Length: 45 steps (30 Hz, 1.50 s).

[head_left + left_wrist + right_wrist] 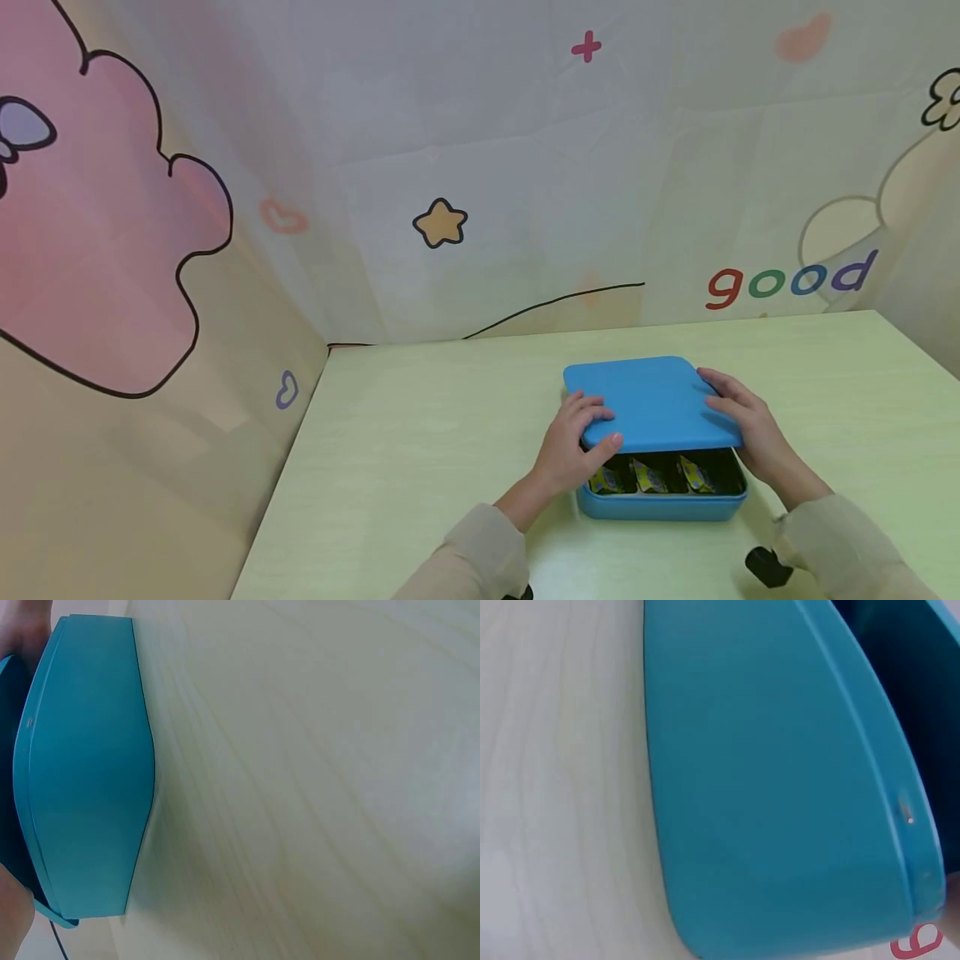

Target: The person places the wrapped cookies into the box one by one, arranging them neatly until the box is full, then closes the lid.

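A blue rectangular box (660, 508) stands on the table, and its blue lid (652, 400) sits raised at the front and set back over it. Through the front gap show three small yellow-green wrapped packets (649, 477) in the dark inside. My left hand (566, 446) holds the lid's front left corner, fingers on top and thumb at the front edge. At the right edge, my right hand (750, 421) grips the lid with its fingers along the side. Both wrist views show the box's smooth side walls close up.
The pale wood-grain table (405, 467) runs back to a printed cloth wall (510, 167) with a star and the word "good". A black object (768, 568) hangs beneath the right sleeve (847, 542).
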Each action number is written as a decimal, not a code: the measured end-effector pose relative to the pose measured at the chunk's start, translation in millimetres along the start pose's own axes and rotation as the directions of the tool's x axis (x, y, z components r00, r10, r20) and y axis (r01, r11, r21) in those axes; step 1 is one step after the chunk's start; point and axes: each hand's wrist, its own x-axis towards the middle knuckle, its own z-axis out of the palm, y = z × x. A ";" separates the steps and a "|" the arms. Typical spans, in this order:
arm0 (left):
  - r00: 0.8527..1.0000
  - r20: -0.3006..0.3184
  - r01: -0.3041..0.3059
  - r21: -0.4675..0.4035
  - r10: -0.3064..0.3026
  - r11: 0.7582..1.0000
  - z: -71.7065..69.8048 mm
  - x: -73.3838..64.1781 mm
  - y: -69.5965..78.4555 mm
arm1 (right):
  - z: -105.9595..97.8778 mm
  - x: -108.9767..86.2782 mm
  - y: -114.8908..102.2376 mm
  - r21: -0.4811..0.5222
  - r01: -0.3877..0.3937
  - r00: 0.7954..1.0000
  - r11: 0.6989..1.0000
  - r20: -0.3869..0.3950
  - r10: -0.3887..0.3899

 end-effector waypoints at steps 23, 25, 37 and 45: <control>0.999 0.045 0.000 -0.001 0.000 1.000 4.2 -10.6 -3.6 | 2.0 -10.9 11.6 -0.060 0.002 1.000 0.998 -0.017 -0.003; 0.998 0.056 0.006 -0.008 -0.006 1.000 4.2 -11.7 -4.0 | 2.9 -12.7 12.7 -0.067 0.016 1.000 0.998 -0.019 -0.017; 0.998 0.065 -0.003 -0.011 0.004 1.000 5.3 -17.1 -5.9 | 4.6 -21.2 20.1 -0.164 0.100 0.994 0.981 -0.025 -0.105; 0.998 0.054 -0.017 0.016 0.016 1.000 7.6 -20.1 -9.1 | 5.1 -24.6 23.0 -0.159 0.139 0.988 0.977 -0.041 -0.148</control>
